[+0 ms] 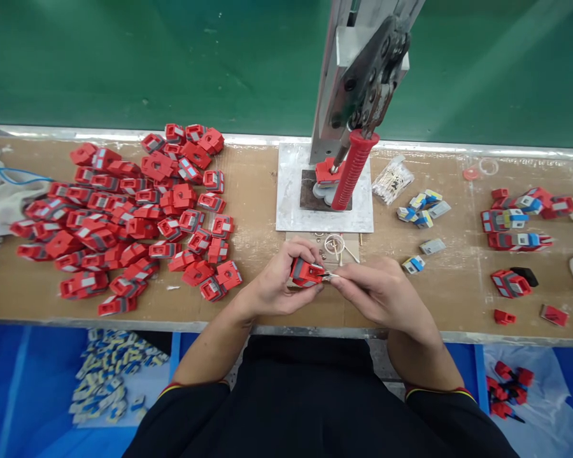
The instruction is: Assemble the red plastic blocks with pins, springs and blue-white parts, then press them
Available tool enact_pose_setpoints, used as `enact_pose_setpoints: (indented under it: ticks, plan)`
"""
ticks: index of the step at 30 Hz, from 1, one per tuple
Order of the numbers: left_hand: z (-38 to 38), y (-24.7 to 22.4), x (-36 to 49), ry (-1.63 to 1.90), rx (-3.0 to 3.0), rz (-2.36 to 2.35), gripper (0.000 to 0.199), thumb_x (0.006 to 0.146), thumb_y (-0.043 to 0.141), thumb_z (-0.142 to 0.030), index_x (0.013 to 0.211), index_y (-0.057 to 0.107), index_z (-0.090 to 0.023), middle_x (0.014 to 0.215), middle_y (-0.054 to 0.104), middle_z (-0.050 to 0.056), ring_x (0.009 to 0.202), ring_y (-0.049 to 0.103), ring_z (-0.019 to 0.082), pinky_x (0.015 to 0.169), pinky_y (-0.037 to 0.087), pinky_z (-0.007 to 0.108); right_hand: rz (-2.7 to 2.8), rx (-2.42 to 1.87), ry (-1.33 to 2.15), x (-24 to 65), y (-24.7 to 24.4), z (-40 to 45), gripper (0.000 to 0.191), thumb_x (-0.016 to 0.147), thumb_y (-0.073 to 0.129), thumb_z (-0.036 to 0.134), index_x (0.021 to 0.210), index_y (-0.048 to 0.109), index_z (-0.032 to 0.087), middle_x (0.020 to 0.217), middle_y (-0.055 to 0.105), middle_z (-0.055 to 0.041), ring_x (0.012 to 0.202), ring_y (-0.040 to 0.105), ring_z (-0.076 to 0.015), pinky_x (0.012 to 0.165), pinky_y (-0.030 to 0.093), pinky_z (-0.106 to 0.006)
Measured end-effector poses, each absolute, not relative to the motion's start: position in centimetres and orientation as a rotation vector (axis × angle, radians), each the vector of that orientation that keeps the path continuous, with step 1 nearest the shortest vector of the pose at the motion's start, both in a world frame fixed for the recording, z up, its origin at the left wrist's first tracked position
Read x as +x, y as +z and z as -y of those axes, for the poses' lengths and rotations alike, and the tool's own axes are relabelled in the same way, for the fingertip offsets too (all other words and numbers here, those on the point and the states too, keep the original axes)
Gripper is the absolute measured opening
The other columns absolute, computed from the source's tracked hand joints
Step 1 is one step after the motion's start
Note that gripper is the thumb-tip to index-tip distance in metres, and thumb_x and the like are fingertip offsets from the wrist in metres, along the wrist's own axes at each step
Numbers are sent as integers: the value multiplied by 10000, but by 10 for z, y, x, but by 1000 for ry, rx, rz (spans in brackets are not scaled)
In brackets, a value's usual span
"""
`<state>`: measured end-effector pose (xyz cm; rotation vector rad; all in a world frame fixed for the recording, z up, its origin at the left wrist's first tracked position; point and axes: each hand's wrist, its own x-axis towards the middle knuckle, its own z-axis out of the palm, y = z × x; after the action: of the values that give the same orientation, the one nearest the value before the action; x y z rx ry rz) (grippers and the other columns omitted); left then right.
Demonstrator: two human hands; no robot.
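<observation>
L hand [286, 280]: fingers curled round red part [307, 272], thumb on near side, gripping it. R hand [386, 292], just R of it: thumb + index pinched on thin pale piece [329, 277], tip at the red part's R end; exact type too small to tell. Red part is btwn the hands, over the near edge of the bench [258, 242].

Just beyond the hands: clear ring [334, 244] w/ a few thin sticks. Further out, same line: metal base plate [289, 203] of a press w/ red handle [356, 172], leaning toward the hands; another red piece [328, 170] sits under its rod.

Beyond R hand, slightly R: bundle of white sticks [392, 181], then blue/yellow/white blocks [423, 207] in a small grp. Well R of R hand: red assemblies [516, 222], some w/ blue/white bits.

L of L hand, well apart: big pile of red parts [138, 216], approx. bench-deep. Past it, far L: white glove-like item [9, 203], partly cut off.

Below bench, near side: L bin [23, 394] w/ white/blue pcs [109, 375]; R bin [472, 369] w/ red/black pcs [510, 388].
</observation>
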<state>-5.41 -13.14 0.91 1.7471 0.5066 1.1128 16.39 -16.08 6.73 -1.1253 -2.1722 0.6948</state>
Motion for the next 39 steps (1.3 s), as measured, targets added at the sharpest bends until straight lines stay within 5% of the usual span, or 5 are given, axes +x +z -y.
enact_pose_setpoints:
  ticks: [34, 39]
  plan:
    - [118, 10, -75, 1152, 2024, -643, 490, 907, 760, -99, 1262, 460, -255, 1112, 636, 61, 983, 699, 195, 848, 600, 323, 2066, -1248, 675, 173, 73, 161, 376, 1080, 587, 286, 755, 754, 197, 495, 583, 36, 431, 470, -81, 486, 346, -224]
    - [108, 35, -130, 805, 2321, -1018, 306, 953, 716, -187, 1214, 567, -243, 1032, 701, 35, 846, 698, 179, 768, 575, 288, 1930, -1353, 615, 191, 77, 159, 352, 1059, 632, 320, 762, 776, 198, 474, 563, 42, 396, 426, -77, 441, 336, -236]
